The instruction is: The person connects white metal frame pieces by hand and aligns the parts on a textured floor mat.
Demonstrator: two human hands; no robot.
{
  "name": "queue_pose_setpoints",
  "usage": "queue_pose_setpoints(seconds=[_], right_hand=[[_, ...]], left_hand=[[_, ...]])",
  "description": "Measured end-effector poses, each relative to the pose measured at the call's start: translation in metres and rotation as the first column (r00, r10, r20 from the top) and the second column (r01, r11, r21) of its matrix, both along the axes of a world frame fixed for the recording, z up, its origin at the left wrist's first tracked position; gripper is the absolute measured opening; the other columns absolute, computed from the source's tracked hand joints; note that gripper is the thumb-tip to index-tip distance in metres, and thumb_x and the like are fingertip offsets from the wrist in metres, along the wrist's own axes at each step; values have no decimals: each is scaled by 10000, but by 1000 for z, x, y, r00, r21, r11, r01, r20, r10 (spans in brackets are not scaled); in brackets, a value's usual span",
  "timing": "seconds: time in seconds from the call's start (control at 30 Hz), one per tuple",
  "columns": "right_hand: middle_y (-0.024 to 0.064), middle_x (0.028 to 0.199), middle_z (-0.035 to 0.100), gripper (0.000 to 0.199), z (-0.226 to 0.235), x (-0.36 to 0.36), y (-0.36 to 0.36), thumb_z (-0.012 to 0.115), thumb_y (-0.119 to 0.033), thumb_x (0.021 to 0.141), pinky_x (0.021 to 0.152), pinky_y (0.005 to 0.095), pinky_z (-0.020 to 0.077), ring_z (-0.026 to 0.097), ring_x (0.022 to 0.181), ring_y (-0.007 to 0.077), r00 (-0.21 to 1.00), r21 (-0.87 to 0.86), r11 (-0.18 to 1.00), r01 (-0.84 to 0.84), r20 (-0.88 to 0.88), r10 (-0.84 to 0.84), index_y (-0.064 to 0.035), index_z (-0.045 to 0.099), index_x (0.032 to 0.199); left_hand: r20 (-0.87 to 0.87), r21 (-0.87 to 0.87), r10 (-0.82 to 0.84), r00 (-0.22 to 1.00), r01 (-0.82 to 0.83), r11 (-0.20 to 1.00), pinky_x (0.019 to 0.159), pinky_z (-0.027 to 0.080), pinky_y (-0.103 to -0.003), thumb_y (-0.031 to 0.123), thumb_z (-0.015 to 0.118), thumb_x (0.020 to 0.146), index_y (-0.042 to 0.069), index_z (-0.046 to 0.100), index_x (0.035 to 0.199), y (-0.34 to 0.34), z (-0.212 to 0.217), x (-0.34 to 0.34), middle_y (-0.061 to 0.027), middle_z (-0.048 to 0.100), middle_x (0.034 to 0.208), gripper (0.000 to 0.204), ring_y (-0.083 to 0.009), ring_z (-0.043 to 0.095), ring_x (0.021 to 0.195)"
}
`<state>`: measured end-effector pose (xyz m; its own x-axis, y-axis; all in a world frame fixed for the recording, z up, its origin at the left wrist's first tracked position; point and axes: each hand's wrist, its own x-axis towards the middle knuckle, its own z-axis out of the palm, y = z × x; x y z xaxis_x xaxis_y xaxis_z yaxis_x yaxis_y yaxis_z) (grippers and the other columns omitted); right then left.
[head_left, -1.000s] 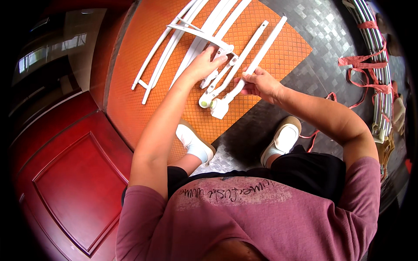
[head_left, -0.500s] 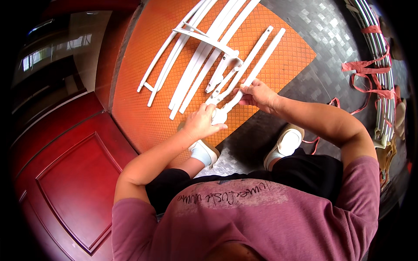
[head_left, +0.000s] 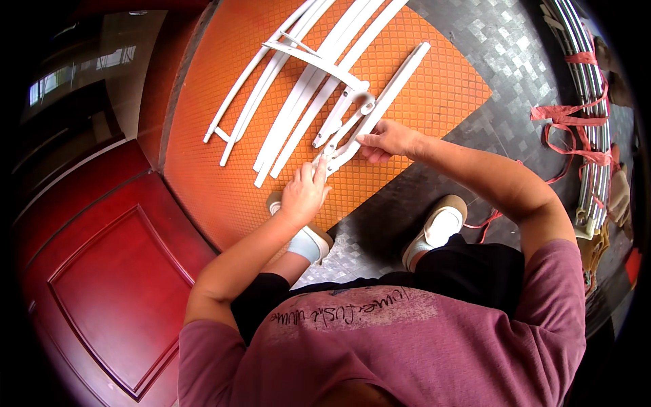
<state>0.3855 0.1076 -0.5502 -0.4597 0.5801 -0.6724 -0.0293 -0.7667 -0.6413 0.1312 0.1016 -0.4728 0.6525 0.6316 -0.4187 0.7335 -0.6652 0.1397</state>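
Note:
A white hinged metal frame [head_left: 399, 78] made of tubes lies on the orange textured mat [head_left: 447, 88]. Its two long arms are together, one against the other. My right hand [head_left: 386, 140] pinches the near arm between thumb and fingers. At the lower, riveted joint, my left hand [head_left: 303, 195] has its fingers on the metal; its fingertips are partly hidden against the white part. Left of the frame's upper joint, a curved white bar [head_left: 308, 57] crosses over several long white tubes [head_left: 277, 132], and a short white bracket [head_left: 332, 122] with holes is beside it.
A red panelled door or cabinet front [head_left: 122, 298] stands at the left. At the right, a bundle of metal tubes [head_left: 595, 169] is tied with pink cloth strips [head_left: 563, 113]. Grey patterned floor [head_left: 498, 41] borders the mat. My shoes [head_left: 444, 224] are close below the work.
The frame's right-hand arm has swung left against the other arm, closing the gap between them. My right hand moved slightly left with it, and my left hand shifted a little left at the joint.

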Motion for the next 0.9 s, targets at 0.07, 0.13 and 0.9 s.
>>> queue_pose_setpoints(seconds=[0.07, 0.13, 0.9], right_hand=[[86, 814, 644, 305, -9, 2, -1, 574, -293, 907, 565, 260, 539, 638, 659, 151, 998, -32, 998, 55, 12, -55, 10, 599, 938], [78, 768, 641, 235, -16, 5, -5, 585, -227, 902, 527, 252, 529, 625, 606, 142, 984, -88, 981, 176, 22, -175, 5, 605, 937], [59, 768, 678, 259, -34, 45, -1, 532, -275, 917, 470, 261, 485, 631, 558, 129, 971, -97, 994, 42, 239, -18, -41, 640, 932]], left_hand=[[-11, 74, -96, 995, 97, 993, 680, 527, -381, 228, 699, 749, 12, 343, 1348, -2, -7, -1, -169, 460, 1062, 729, -315, 552, 912], [-4, 81, -125, 992, 125, 989, 686, 526, -375, 234, 702, 744, 15, 348, 1348, -4, -9, 6, -171, 455, 1079, 734, -313, 550, 917], [441, 32, 352, 826, -406, 913, 908, 424, -422, 347, 718, 761, -22, 491, 1183, 96, -26, 75, -184, 535, 1149, 605, -341, 512, 1057]])
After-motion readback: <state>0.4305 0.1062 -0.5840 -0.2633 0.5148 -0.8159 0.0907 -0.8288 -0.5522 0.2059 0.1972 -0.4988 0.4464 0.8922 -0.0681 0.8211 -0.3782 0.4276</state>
